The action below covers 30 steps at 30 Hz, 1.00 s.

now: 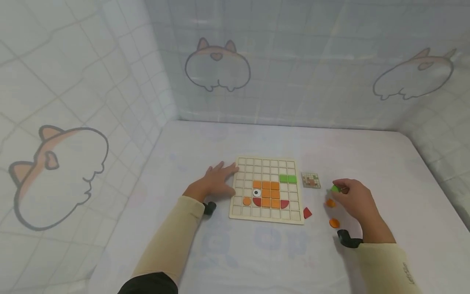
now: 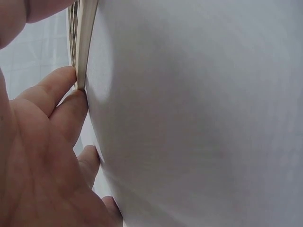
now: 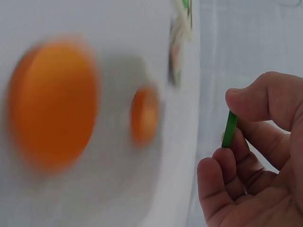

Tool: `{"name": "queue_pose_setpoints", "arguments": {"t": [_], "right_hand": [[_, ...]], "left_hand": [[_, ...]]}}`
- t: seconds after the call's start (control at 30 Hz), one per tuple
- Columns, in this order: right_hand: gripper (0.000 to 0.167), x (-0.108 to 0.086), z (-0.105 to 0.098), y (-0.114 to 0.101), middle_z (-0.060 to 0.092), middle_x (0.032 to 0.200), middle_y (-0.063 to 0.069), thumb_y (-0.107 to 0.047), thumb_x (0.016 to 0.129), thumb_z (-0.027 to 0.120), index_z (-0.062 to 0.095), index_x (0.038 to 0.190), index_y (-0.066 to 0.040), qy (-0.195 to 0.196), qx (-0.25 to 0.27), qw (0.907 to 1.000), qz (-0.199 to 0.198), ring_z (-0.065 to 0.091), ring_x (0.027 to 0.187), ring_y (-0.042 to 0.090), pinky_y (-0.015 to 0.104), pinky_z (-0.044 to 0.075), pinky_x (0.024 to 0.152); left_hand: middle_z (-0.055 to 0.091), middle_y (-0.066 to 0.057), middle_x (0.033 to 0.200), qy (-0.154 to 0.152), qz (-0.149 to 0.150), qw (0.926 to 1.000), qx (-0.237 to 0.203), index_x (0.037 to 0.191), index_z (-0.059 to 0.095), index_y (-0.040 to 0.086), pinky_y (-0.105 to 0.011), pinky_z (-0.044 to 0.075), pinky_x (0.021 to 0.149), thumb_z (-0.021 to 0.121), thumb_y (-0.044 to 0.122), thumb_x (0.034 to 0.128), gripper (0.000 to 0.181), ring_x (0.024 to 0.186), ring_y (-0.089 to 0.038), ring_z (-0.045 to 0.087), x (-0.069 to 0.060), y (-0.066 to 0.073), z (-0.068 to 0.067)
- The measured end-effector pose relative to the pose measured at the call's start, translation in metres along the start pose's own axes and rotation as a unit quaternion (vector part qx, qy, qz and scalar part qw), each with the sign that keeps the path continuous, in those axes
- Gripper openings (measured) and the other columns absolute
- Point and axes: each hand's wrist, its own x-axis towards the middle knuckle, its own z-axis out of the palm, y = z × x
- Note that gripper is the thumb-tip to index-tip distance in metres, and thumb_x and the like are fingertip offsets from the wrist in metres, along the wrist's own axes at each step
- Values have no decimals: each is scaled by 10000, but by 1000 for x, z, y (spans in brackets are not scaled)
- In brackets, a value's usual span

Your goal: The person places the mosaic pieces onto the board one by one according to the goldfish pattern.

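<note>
A wooden grid board [image 1: 245, 210] lies on the table with orange squares [image 1: 271, 194], two green squares [image 1: 288, 179], red half-round pieces [image 1: 284, 203], an orange disc [image 1: 247, 201] and an eye tile [image 1: 256, 192] set in its cells. My left hand [image 1: 216, 181], fingers spread, touches the board's left edge; the left wrist view shows fingertips against its side. To the right of the board, my right hand [image 1: 354, 198] pinches a green tile [image 3: 229, 128] between thumb and fingers, above the table. Two orange discs [image 1: 334, 223] [image 1: 331, 203] lie just left of that hand.
A small pattern card [image 1: 311, 180] lies right of the board. Near the board's lower right corner is a red piece [image 1: 307, 212]. White tile-patterned curtains with dog drawings [image 1: 218, 65] stand behind and at both sides of the white table [image 1: 176, 261].
</note>
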Motion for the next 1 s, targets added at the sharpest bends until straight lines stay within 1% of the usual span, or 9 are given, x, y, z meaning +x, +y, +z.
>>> {"name": "queue_pose_setpoints", "arguments": {"t": [0.07,0.2,0.27,0.37,0.47,0.57,0.73,0.93,1.0], "right_hand": [[503,4,2,-12,547,1348,261,-232,953,637,569,1397,-7,-68,75,9999,-96,535,1165,425,504,585,872],[491,14,9,-33,531,1382,242,-235,958,649,584,1396,-24,-195,81,9989,-420,531,1229,437,520,575,926],[473,20,14,-42,533,1378,219,-237,964,650,598,1392,-42,-269,71,9977,-612,545,1232,421,514,576,927],[443,30,21,-54,539,1368,199,-195,968,622,609,1387,-49,-378,2,9954,-886,567,1219,401,510,578,928],[428,39,26,-63,552,1367,188,-176,969,605,621,1378,-51,-470,-90,9920,-1165,580,1207,389,506,581,917],[424,47,29,-72,565,1363,193,-183,973,623,626,1375,-49,-527,-183,9889,-1377,577,1200,395,521,565,923],[428,61,34,-80,575,1355,198,-186,977,627,623,1382,-48,-667,-328,9863,-1475,570,1190,390,546,536,964],[416,73,40,-78,572,1381,222,-152,980,630,623,1378,-31,-779,-592,9827,-1574,561,1238,398,580,491,1040],[417,74,40,-76,570,1383,229,-146,981,633,621,1381,-30,-793,-635,9832,-1516,558,1232,399,584,483,1047]], "left_hand": [[186,123,1700,11,-29,10000,-46,1596,319,366,-490,-56,1291,733,360,744,947,1602,-210,-27,-1,1,0],[186,124,1700,19,-56,10000,-66,1595,320,365,-491,-55,1291,737,371,750,943,1602,-207,-32,-2,2,2],[185,124,1701,25,-68,9999,-88,1595,323,363,-494,-54,1291,734,368,753,936,1602,-206,-36,-3,3,2],[182,148,1697,52,-43,10000,-72,1590,327,378,-487,-54,1291,720,361,757,921,1601,-191,-37,-2,7,2],[182,178,1690,82,-3,10000,-52,1583,330,403,-474,-55,1292,712,363,756,912,1600,-169,-35,3,9,5],[183,180,1689,68,20,10000,-53,1581,333,406,-471,-56,1292,718,369,756,911,1599,-162,-32,6,11,8],[192,168,1689,25,77,9999,-102,1583,346,375,-473,-55,1292,733,363,753,916,1601,-178,-30,8,17,11],[204,162,1687,74,262,9995,-130,1585,354,348,-478,-61,1289,734,358,756,912,1601,-190,-27,7,22,13],[206,165,1686,56,336,9994,-101,1587,352,346,-477,-61,1290,735,360,757,914,1601,-188,-25,7,24,14]]}}
